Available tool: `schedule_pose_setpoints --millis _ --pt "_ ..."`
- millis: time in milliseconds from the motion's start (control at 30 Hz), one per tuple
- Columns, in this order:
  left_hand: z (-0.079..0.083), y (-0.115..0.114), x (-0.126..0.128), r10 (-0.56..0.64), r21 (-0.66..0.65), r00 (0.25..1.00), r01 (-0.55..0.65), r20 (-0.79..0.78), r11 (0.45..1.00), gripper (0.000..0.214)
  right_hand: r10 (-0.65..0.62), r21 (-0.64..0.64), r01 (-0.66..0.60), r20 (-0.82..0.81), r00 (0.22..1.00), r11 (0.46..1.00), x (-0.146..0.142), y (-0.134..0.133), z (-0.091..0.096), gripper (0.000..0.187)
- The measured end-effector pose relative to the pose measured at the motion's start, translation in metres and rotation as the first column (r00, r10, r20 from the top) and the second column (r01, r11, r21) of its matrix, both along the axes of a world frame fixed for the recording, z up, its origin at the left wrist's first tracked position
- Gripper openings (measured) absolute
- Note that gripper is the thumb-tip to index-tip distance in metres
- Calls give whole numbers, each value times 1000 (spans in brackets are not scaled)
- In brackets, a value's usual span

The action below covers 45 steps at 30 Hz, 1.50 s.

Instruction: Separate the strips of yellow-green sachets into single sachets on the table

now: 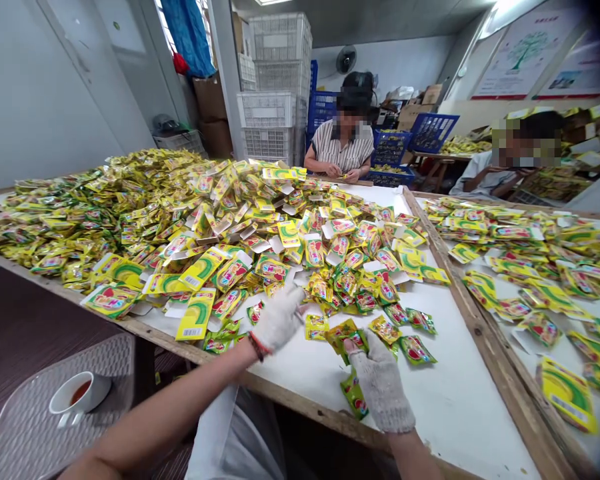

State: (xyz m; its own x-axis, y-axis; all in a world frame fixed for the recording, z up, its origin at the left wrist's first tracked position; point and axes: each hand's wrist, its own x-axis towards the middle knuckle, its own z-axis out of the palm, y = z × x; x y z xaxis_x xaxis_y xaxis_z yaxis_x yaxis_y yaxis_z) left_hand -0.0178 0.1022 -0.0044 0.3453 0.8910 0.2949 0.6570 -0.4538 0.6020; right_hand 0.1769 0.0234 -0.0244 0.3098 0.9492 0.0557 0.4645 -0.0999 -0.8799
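My right hand (pixel 380 377), in a white knitted glove with bare fingertips, is closed on several small packets (pixel 349 335) in shiny green and yellow wrap, the thumb pressed over them. One green packet (pixel 354 395) lies beside its wrist side. My left hand (pixel 280 317), in a similar glove, is over the white tabletop at the near edge of the heap. Its fingers are smeared, and I cannot see anything held in them. A yellow packet (pixel 317 327) lies just right of it. Loose packets (pixel 417 350) and flat yellow-green boxes (pixel 196 315) lie around both hands.
A large heap of packets (pixel 80 220) covers the table's left and back. A wooden divider (pixel 473 317) separates a second surface with more boxes (pixel 567 393). At lower left, a cup (pixel 80 397) stands on a grey stool (pixel 25 433). Two people sit across the tables.
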Motion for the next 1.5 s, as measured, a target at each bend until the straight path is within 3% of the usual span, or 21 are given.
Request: schedule_pose_setpoints --millis 33,67,133,167,233,333,433,533,633,733,833,900,967,1067,1133,1200,1300,1400,1467,1500 --pt "5 16 -9 31 50 998 -29 -57 998 28 -10 3 10 27 1000 1000 3 0 1 52" --pt "10 32 -19 130 176 958 -87 -255 981 37 -10 1 10 50 999 1000 5 -1 0 53" --pt "19 60 -36 281 302 797 -130 -535 944 47 8 -19 -7 70 998 1000 8 -1 -4 55" --pt "23 69 -44 315 328 725 -130 -612 936 48 16 -28 -15 65 998 999 8 -2 -6 56" --pt "30 76 -55 345 353 670 -131 -657 926 48 15 -40 -14 39 999 999 9 -3 -12 57" --pt "41 58 -61 340 362 744 -142 -575 921 54 -12 -51 12 11 1000 999 7 -5 -16 58" --pt "42 19 -51 173 238 847 -57 -502 970 54 -14 -53 13 -19 1000 999 4 -4 -12 58" --pt "30 -19 -31 -7 97 874 62 -486 993 51 14 -28 -15 -21 1000 999 2 -1 -6 54" --pt "16 -40 -15 -110 28 886 137 -450 990 48 86 -29 -84 100 991 996 5 0 -2 48" --pt "9 -45 -8 -176 3 897 194 -406 981 49 265 -102 -249 195 944 963 12 -2 5 36" --pt "11 -43 -5 -204 8 899 224 -387 974 49 469 -177 -442 158 869 879 19 -3 15 29" --pt "16 -42 -4 -218 19 890 246 -399 969 46 520 -179 -497 126 845 849 23 -3 22 29" --pt "21 -40 -2 -219 27 875 255 -431 967 42 478 -150 -458 141 867 876 29 -2 25 28" --pt "24 -40 -1 -226 14 868 258 -442 966 43 248 -82 -235 269 931 969 35 -1 24 36" --pt "22 -40 1 -230 -2 888 250 -397 968 50 124 -38 -118 330 936 992 35 -3 21 40" --pt "18 -42 3 -212 -12 916 222 -340 975 54 158 -50 -150 335 929 987 32 -6 19 37" --pt "11 -47 7 -226 -24 930 229 -289 973 55 362 -147 -333 281 889 932 30 -8 20 28" --pt "6 -51 8 -302 -37 920 303 -251 952 54 582 -238 -543 137 802 805 34 -7 27 25" --pt "5 -52 8 -311 -38 921 311 -233 950 54 645 -229 -620 48 763 751 37 -5 31 26" --pt "6 -52 7 -303 -39 924 302 -232 953 53 638 -209 -620 27 769 756 37 -4 33 27"
